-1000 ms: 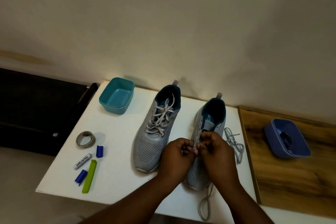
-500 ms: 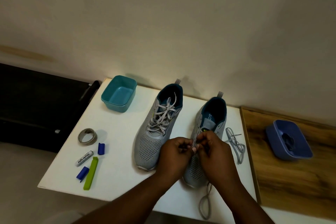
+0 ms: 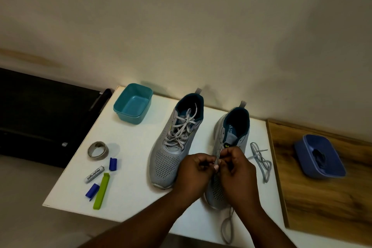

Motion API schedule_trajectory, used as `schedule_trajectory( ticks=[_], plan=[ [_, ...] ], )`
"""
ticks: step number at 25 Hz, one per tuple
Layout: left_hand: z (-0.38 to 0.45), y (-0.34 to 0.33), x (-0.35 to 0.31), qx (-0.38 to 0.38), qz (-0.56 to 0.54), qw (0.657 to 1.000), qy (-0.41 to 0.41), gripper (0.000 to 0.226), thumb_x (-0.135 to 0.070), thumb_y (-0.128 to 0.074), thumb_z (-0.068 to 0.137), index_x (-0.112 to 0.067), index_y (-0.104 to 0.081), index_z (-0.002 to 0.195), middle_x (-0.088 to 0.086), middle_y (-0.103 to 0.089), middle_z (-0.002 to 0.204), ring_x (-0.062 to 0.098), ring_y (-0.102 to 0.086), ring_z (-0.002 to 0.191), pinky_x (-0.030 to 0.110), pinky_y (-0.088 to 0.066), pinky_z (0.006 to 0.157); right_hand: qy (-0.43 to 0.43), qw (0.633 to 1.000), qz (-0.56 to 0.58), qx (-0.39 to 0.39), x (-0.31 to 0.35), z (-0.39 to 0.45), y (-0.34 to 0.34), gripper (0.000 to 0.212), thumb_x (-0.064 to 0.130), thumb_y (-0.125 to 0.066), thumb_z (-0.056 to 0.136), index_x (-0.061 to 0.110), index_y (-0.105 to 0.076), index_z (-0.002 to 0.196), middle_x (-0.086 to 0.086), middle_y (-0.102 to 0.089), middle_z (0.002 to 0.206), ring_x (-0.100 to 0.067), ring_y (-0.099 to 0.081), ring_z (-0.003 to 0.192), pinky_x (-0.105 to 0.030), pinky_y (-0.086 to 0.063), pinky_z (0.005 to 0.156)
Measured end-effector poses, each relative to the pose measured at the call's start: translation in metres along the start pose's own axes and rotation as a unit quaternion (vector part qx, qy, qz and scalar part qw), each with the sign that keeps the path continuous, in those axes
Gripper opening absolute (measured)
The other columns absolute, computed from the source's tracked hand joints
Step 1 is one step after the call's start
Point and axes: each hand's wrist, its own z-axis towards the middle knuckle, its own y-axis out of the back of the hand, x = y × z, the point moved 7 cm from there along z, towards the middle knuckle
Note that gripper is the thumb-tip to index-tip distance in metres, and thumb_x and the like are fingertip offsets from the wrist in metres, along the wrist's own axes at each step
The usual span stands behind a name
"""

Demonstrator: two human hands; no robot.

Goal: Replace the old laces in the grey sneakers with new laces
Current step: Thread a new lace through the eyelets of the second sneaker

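Empty teal plastic tub [image 3: 132,105] and blue tub [image 3: 320,157] holding dark laces sit apart; both hands' fingers [image 3: 209,162] pinch a grey flat lace [image 3: 218,156] over the right mesh sneaker [image 3: 231,137] on the white bench [image 3: 130,197]

Hidden under the left hand [image 3: 196,169] and right hand [image 3: 237,165]: the lower eyelets and midfoot of the right-side grey sneaker [image 3: 231,133], plus the exact grip on the lace [image 3: 219,154] pinched between them. Cut off by the bottom edge: both forearms, below that sneaker. Too dim to identify: the dark bundle inside the blue tub [image 3: 320,157], on the far side of the loose lace [image 3: 261,159] from that sneaker.
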Motion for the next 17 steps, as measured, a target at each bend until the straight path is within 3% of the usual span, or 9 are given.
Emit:
schedule_trajectory(
  ticks=[3,6,9,13,17],
  plan=[
    [0.004,0.003,-0.004,0.012,0.002,1.0,0.002,0.018,-0.003,-0.077,0.086,-0.01,-0.079,0.102,0.006,-0.079,0.093,0.018,-0.075,0.091,0.03,-0.06,0.085,0.018,1.0,-0.006,0.008,0.006,-0.005,0.003,0.033,0.007,-0.065,0.096,0.036,-0.062,0.112,0.027,-0.067,0.095,0.014,-0.063,0.091,-0.008,-0.05,0.078],
    [0.008,0.01,-0.013,-0.013,0.026,1.0,0.005,0.014,-0.004,-0.075,0.088,-0.009,-0.078,0.101,0.004,-0.078,0.087,0.011,-0.074,0.082,0.023,-0.059,0.076,0.03,0.998,-0.044,0.044,0.008,-0.004,0.0,0.05,0.01,-0.063,0.098,0.043,-0.053,0.134,0.032,-0.06,0.103,0.017,-0.059,0.09,0.0,-0.04,0.077],
    [0.004,0.011,-0.019,-0.023,0.052,0.998,-0.002,0.003,-0.01,-0.074,0.09,-0.011,-0.076,0.091,0.003,-0.075,0.078,0.012,-0.071,0.071,0.025,-0.058,0.068,0.025,0.998,-0.048,0.04,0.006,-0.001,0.001,0.056,0.011,-0.065,0.097,0.044,-0.048,0.14,0.026,-0.062,0.109,0.003,-0.063,0.102,-0.012,-0.047,0.088],
    [0.003,0.008,-0.023,-0.011,0.119,0.992,-0.026,0.012,-0.017,-0.068,0.092,-0.024,-0.068,0.082,0.0,-0.073,0.076,0.015,-0.071,0.073,0.042,-0.061,0.073,0.027,0.997,-0.062,0.05,0.001,-0.003,-0.003,0.061,0.024,-0.068,0.095,0.044,-0.04,0.145,0.014,-0.064,0.125,-0.005,-0.062,0.113,-0.022,-0.049,0.095],
    [0.002,0.006,-0.022,0.009,0.092,0.996,0.014,0.016,-0.018,-0.058,0.094,-0.028,-0.059,0.081,0.004,-0.072,0.079,0.021,-0.071,0.075,0.055,-0.06,0.076,0.03,0.99,-0.126,0.063,0.001,0.001,-0.005,0.087,0.031,-0.068,0.092,0.054,-0.013,0.154,0.004,-0.058,0.139,-0.019,-0.062,0.12,-0.045,-0.055,0.099]
  ],
)
